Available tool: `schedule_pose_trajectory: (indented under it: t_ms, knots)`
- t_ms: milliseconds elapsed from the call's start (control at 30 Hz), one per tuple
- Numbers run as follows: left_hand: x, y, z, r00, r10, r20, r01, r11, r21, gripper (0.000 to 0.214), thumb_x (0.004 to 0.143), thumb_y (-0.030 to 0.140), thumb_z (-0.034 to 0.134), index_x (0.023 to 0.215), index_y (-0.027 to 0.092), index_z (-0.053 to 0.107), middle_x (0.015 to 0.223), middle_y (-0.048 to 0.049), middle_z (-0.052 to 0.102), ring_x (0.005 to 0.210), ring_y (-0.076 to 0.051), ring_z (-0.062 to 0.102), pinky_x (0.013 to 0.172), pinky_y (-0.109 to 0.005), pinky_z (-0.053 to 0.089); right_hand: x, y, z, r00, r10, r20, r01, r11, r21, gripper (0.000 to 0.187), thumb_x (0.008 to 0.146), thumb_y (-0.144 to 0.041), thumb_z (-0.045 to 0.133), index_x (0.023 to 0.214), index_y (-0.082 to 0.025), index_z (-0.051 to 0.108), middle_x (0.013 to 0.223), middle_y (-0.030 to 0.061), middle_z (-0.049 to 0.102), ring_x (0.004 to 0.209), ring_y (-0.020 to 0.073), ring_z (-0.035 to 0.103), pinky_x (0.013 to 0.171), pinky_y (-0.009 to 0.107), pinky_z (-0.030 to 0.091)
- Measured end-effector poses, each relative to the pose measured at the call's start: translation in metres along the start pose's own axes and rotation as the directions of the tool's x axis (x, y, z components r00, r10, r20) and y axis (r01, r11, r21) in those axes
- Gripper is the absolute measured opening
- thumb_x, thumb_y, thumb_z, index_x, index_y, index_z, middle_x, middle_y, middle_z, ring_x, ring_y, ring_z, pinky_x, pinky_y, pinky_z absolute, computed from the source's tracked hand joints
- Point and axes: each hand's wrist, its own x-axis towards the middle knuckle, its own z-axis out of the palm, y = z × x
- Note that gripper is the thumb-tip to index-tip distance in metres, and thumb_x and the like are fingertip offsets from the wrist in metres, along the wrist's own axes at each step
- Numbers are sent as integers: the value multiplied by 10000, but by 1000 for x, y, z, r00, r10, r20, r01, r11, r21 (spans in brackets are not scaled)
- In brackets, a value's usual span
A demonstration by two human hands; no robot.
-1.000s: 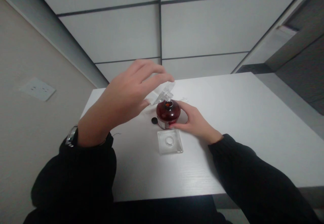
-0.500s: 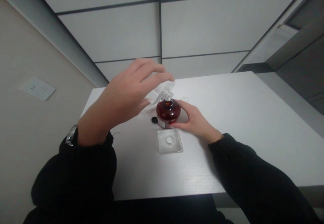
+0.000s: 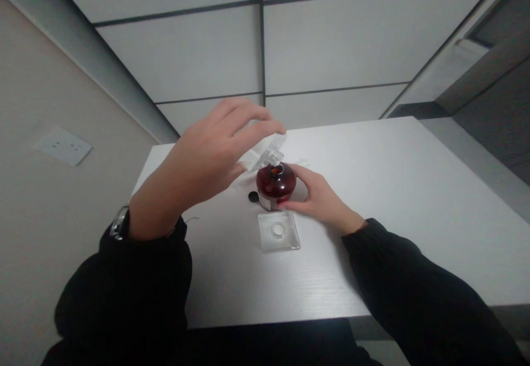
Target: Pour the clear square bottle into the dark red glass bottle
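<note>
A small round dark red bottle (image 3: 275, 184) stands on the white table (image 3: 393, 200), its mouth uncovered. My right hand (image 3: 321, 197) curls around the bottle's right side and steadies it. My left hand (image 3: 207, 159) is raised above the bottle and pinches a clear plastic container (image 3: 265, 153), tilted so its spout sits at the bottle's mouth. A small black cap (image 3: 252, 196) lies on the table just left of the bottle. A clear square lid (image 3: 278, 231) with a round ring in its middle lies flat in front of the bottle.
The table is pushed into a corner, with a beige wall and a white socket plate (image 3: 64, 146) at the left and white panels behind. A watch (image 3: 118, 223) shows at my left wrist. A small clear piece (image 3: 302, 162) lies behind the bottle.
Almost nothing differs; both hands keep their grip and the clear container stays tilted over the bottle's mouth. The view shifted very slightly.
</note>
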Motion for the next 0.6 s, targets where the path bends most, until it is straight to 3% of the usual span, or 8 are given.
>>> schedule_pose_trajectory:
  t_ms: [600]
  knots:
    - [1, 1, -1, 999, 34, 2, -34, 997, 69, 591, 879, 43, 541, 1428, 260, 561, 1443, -92, 642, 1377, -316, 577, 1146, -546, 555, 0, 1, 0, 1000, -21, -10, 21, 1000, -10, 846, 779, -658, 867, 1472, -243, 616, 1465, 146, 703, 1357, 363, 670, 1166, 598, 514]
